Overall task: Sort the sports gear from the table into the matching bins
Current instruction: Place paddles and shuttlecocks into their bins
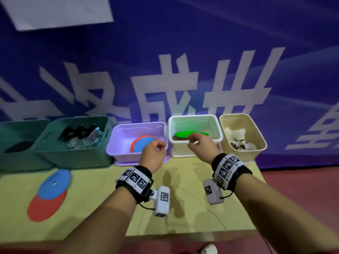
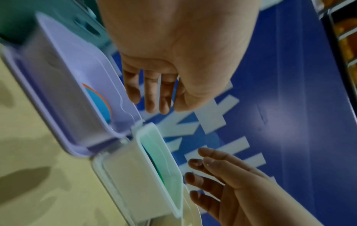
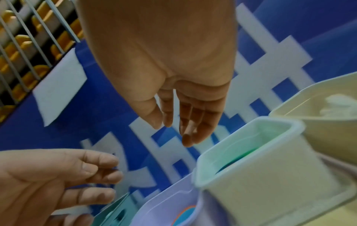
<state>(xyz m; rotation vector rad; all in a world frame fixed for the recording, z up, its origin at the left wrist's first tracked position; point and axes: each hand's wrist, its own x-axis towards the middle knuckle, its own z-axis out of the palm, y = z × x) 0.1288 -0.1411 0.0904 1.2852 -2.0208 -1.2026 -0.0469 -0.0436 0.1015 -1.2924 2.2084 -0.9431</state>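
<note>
Yellow table [image 1: 102, 195]: left hand [image 1: 153, 154] half hides discs [image 1: 142, 143] in the lilac bin [image 1: 119, 140].

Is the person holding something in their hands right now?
No, the left hand and the right hand both show relaxed, empty fingers above the bins.
</note>
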